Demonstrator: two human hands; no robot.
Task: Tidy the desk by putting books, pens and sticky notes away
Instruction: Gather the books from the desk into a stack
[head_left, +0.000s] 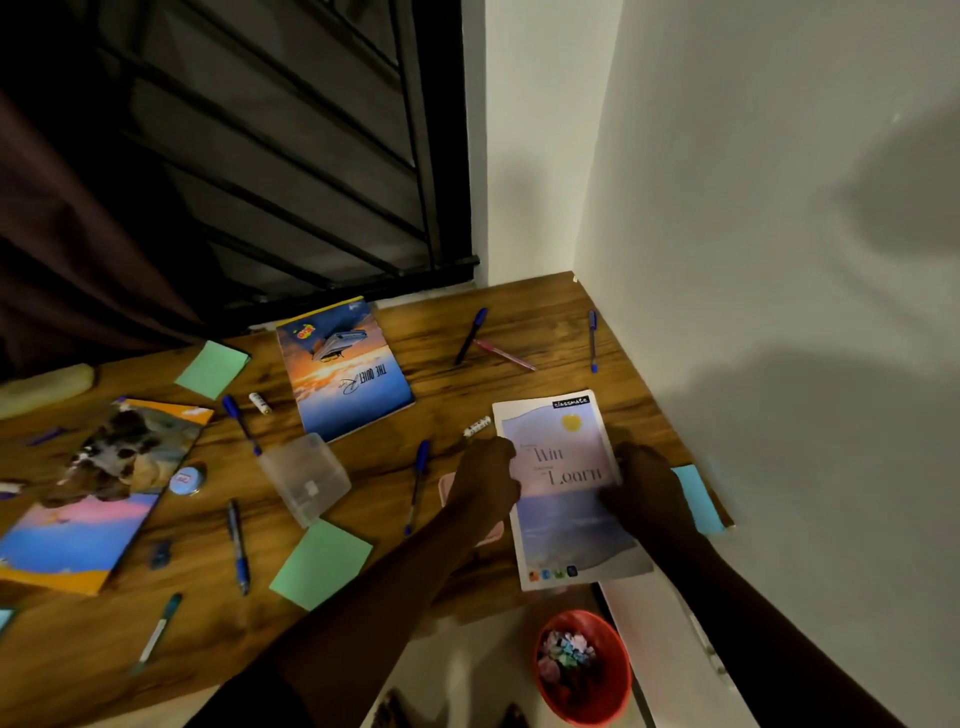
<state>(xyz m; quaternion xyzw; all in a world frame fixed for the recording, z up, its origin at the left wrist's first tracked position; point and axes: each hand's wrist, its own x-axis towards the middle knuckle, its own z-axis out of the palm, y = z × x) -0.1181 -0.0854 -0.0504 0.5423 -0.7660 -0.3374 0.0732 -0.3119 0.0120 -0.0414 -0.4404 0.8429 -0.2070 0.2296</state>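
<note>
Gripping one lavender paper-covered notebook (561, 467) by its side edges: both hands, left hand (483, 483) and right hand (644, 488), fingers curled, at the wooden table's (519, 322) right front edge. Two picture-cover notebooks (345, 369) lie leftward. Two green sticky-note pads (322, 564). At least seven pens (470, 335), scattered.

The lavender Win/Learn notebook (563, 488) is at the right end of the desk (545, 332), its bottom edge hanging off the front, with the left hand (483, 483) and right hand (644, 488) gripping its sides. The ship-cover notebook (345, 369) lies flat further back. The orange-edged book (98, 493) lies flat way over on the left. One green sticky pad (212, 368) is at the back, another green pad (321, 564) is near the front, and a blue sticky pad (698, 499) is by the wall. Pens are loose all over: a dark blue pen (470, 336) sits just beside a red pen (504, 355), and a teal pen (158, 631) is front left.
</note>
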